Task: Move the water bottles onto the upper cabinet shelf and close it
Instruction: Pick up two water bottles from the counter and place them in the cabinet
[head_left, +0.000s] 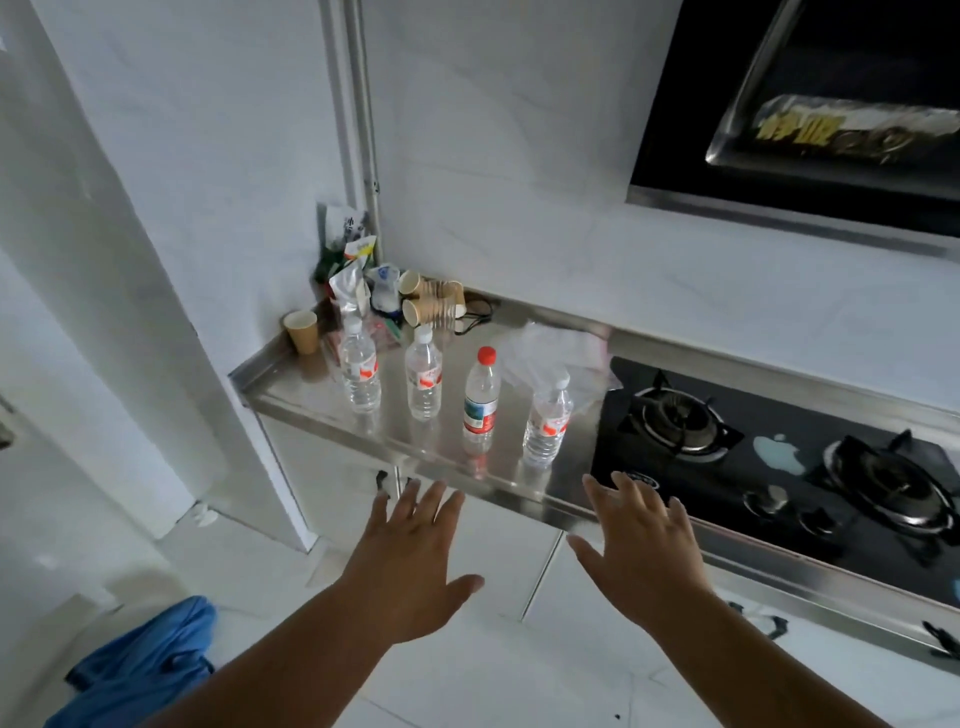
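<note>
Several clear water bottles stand upright in a row on the steel counter (291, 387): a white-capped bottle (359, 373) at the left, a second white-capped bottle (424, 375), a red-capped bottle (480, 401), and a white-capped bottle (546, 420) nearest the stove. My left hand (415, 556) hovers in front of the counter edge, fingers spread, holding nothing. My right hand (641, 545) is beside it, also spread and empty, just short of the counter's front edge. The upper cabinet is not in view.
A black gas stove (779, 457) with two burners fills the counter's right side, a range hood (810, 104) above it. Paper cups (431, 301), packets and a plastic bag (556, 348) crowd the back corner. White lower cabinet doors (493, 545) sit under the counter. Blue cloth (140, 660) lies at lower left.
</note>
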